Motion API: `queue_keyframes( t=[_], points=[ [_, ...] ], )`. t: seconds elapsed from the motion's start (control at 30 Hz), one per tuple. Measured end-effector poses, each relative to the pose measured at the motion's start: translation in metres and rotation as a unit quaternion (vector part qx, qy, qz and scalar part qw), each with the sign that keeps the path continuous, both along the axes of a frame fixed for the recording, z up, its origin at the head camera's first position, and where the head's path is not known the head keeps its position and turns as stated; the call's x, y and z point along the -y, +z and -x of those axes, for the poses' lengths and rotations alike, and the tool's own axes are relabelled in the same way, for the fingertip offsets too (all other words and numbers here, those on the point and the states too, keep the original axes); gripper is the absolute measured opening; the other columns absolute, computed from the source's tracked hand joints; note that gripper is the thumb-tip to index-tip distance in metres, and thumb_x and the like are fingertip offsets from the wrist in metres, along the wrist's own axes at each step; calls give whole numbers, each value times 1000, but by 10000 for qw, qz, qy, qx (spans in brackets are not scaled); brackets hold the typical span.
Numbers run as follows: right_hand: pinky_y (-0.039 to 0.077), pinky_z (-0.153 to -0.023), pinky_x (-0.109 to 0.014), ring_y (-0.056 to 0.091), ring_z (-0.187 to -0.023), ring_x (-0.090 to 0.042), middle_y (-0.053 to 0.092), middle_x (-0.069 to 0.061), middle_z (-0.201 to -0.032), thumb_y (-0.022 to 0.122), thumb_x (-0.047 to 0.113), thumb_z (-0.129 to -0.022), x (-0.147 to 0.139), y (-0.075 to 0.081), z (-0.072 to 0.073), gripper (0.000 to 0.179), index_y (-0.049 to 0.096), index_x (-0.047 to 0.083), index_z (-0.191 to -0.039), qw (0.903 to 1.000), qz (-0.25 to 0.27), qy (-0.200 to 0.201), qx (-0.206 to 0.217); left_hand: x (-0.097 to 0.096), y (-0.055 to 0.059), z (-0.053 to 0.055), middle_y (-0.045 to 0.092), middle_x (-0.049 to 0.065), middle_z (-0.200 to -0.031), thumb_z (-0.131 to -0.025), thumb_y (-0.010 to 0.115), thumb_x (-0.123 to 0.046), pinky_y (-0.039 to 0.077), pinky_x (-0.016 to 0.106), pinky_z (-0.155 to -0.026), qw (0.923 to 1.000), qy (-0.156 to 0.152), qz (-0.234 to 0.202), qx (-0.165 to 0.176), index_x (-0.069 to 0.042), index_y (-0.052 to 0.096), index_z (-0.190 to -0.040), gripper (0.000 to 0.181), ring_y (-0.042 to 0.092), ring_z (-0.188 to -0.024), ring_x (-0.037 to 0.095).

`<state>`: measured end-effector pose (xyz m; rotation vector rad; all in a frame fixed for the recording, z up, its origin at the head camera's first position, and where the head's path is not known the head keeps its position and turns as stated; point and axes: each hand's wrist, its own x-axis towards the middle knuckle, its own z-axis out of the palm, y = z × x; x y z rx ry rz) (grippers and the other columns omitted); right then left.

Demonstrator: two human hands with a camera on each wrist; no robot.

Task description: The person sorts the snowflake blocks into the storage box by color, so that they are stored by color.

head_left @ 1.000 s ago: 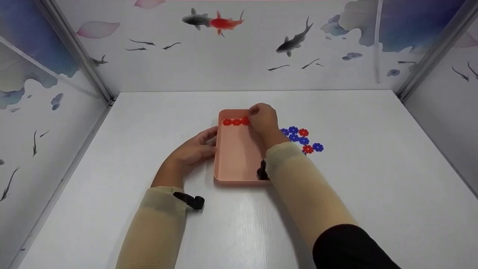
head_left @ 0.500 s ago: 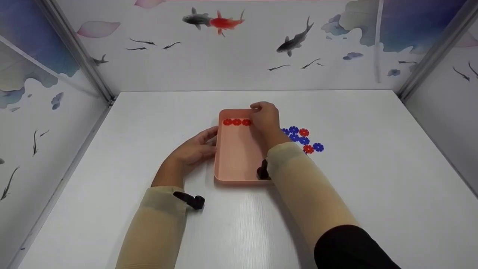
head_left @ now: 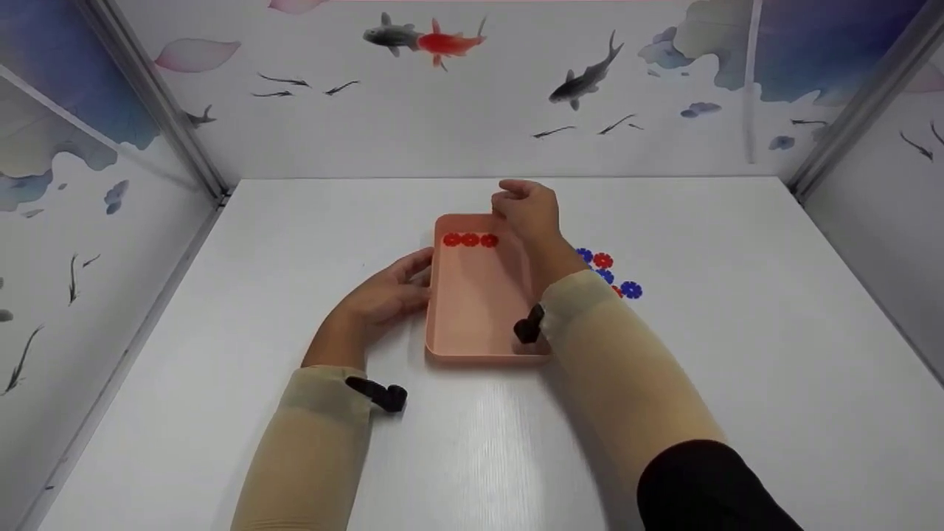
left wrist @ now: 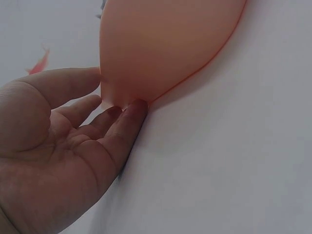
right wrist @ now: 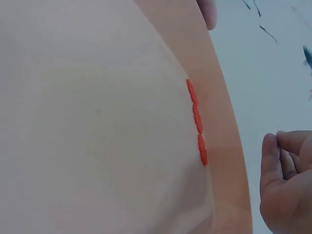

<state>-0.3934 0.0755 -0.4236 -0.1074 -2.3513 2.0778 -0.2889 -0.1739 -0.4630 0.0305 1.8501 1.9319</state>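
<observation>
Pink rectangular tray (head_left: 472, 317), on white table (head_left: 442, 450); three red flower-shaped discs (head_left: 470, 240) inside, in a row near far end. Left hand (head_left: 385, 296): fingers apart, touching tray's left side. Right hand (head_left: 532, 212): by far rim, fingers loosely bent, tips close together.

Head view: wide, from head height at 6 o'clock, facing forward and down over a white table (head_left: 450, 435) to the painted back wall (head_left: 457, 136) at 12 o'clock. It stands farthest off, with a pink tray (head_left: 476, 317) near centre. Left wrist view: very near, facing the left hand (left wrist: 58, 151) at 8 o'clock and the tray's outer side at 12. Right wrist view: near, looking into the tray, turned so that the far end lies at 3 o'clock and the right hand (right wrist: 287, 187) at 4. All three share the tray; head and right wrist both show its red pieces (head_left: 470, 240).
</observation>
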Motion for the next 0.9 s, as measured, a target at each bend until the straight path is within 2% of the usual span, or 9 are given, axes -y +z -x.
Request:
queue_keyframes(
  t=[0.17, 0.37, 0.63, 0.77, 0.9],
  points=[
    [63, -102, -33, 75, -114, -25, 72, -14, -123, 72, 15, -103, -18, 15, -2, 35, 70, 9, -138, 9986, 423, 290, -109, -2, -1, -1, 34, -6, -176, -96, 76, -3, 47, 38, -124, 9999, -47, -143, 4, -24, 30, -170, 90, 41, -159, 15],
    [61, -105, -30, 73, -122, -23, 71, -10, -128, 73, 18, -103, -62, 24, -10, 39, 68, 13, -142, 9992, 260, 287, -133, -2, -1, 0, 38, -9, -174, -95, 79, -7, 47, 37, -124, 10000, 34, 42, 47, -28, 33, -169, 90, 43, -157, 13],
    [57, -110, -29, 70, -130, -23, 69, -7, -135, 71, 25, -104, -130, 11, -29, 44, 63, 19, -147, 9991, -388, 109, 129, -2, 0, -1, 39, -10, -173, -94, 81, -8, 48, 37, -123, 9999, 69, 63, 95, -31, 35, -168, 90, 43, -157, 13],
    [56, -114, -34, 69, -132, -24, 68, -6, -137, 72, 28, -103, -150, 6, -34, 46, 63, 22, -148, 9979, -557, 22, 320, -2, -1, 0, 40, -11, -172, -93, 82, -10, 47, 37, -123, 9999, 71, 125, 84, -32, 36, -167, 90, 43, -158, 12],
    [54, -116, -38, 67, -135, -28, 68, -7, -139, 74, 31, -102, -162, -1, -34, 48, 62, 22, -148, 9964, -723, 119, 423, -2, -2, 0, 39, -10, -173, -93, 82, -9, 47, 37, -124, 9999, 91, 133, 40, -31, 36, -168, 90, 42, -158, 13]
  ],
)
